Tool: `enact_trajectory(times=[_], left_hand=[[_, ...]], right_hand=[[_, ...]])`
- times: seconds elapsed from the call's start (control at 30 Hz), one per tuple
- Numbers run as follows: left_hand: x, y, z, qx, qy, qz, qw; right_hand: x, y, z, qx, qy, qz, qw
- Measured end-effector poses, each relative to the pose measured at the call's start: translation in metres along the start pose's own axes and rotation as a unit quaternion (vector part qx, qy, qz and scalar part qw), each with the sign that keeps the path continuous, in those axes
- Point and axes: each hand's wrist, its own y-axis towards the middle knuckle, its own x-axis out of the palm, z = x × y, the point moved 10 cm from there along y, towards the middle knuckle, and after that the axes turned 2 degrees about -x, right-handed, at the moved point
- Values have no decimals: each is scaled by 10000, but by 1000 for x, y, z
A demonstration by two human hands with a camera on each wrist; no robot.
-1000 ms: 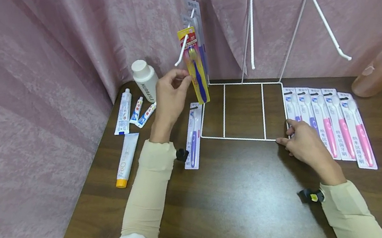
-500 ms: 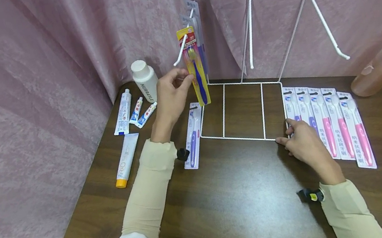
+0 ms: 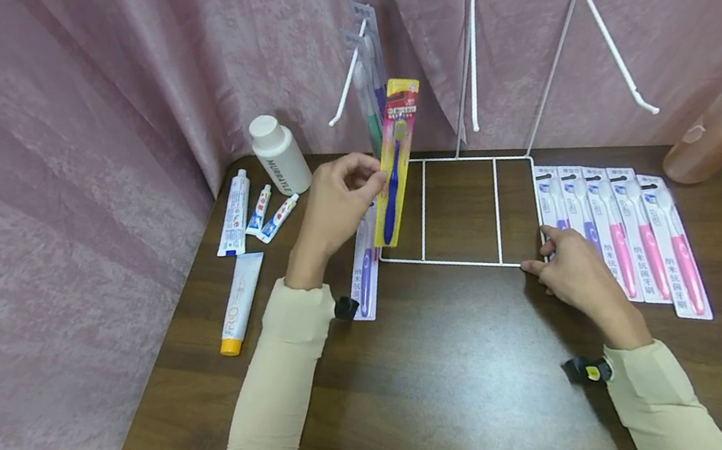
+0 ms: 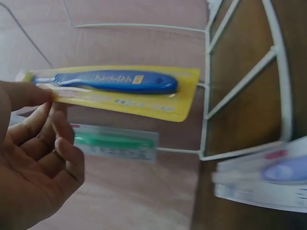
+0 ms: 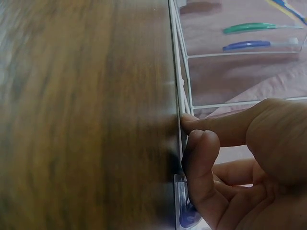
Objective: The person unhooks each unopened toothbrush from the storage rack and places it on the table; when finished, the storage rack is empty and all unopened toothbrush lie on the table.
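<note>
My left hand (image 3: 337, 201) pinches the edge of a yellow-backed packaged toothbrush (image 3: 396, 163) with a blue handle, tilted and off the hook. In the left wrist view the thumb and finger grip that yellow pack (image 4: 168, 108) near its head end. Behind it, packaged toothbrushes (image 3: 373, 115), one green and one purple, hang on the left hook (image 3: 346, 92) of a white wire rack (image 3: 460, 262). My right hand (image 3: 572, 265) rests at the rack's front right corner, thumb and index finger on the wire. Partly behind the left hand, a purple packaged toothbrush (image 3: 365, 280) lies on the table.
Several packaged toothbrushes (image 3: 642, 234) lie in a row right of the rack. A pump bottle (image 3: 718, 133) stands at the back right. On the left are a white bottle (image 3: 281, 159) and toothpaste tubes (image 3: 241, 301). Two bare hooks (image 3: 476, 66) jut forward. A pink curtain (image 3: 118, 98) hangs behind.
The yellow toothbrush pack has come off the left hook. My left hand has moved it down and slightly right, tilting it, uncovering the green toothbrush behind. The right hand stays put.
</note>
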Motion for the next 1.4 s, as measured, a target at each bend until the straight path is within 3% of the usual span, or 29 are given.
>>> enact_trajectory(times=[0.17,0.3,0.33,0.4,0.57,0.7,0.9,1.13,1.4], left_hand=[[6,-21,-27,-458,45,-407,9981],[3,-34,-48,-742,72,-545,9957],[2,-37,-53,-814,90,-570,9950],[-1,-43,-62,-949,138,-607,9935],[-9,-54,-84,-1326,233,-652,9887],[-17,-61,-99,-1728,428,-593,9822],[-24,-63,-126,-2288,669,-498,9699],[-16,-47,-213,-2608,1008,-516,9587],[-8,-50,-215,-2965,678,-597,9508]], right_hand=[[-1,1,-1,-15,32,-54,10000],[5,9,14,3,45,-98,9999],[9,15,24,-18,60,-95,9999],[9,14,23,-12,38,-100,9999],[3,0,3,46,50,-152,9999],[7,10,19,36,96,-31,9999],[5,6,9,55,119,-67,9999],[1,0,-1,-5,80,-99,9999],[1,-1,-2,-35,77,-100,9999]])
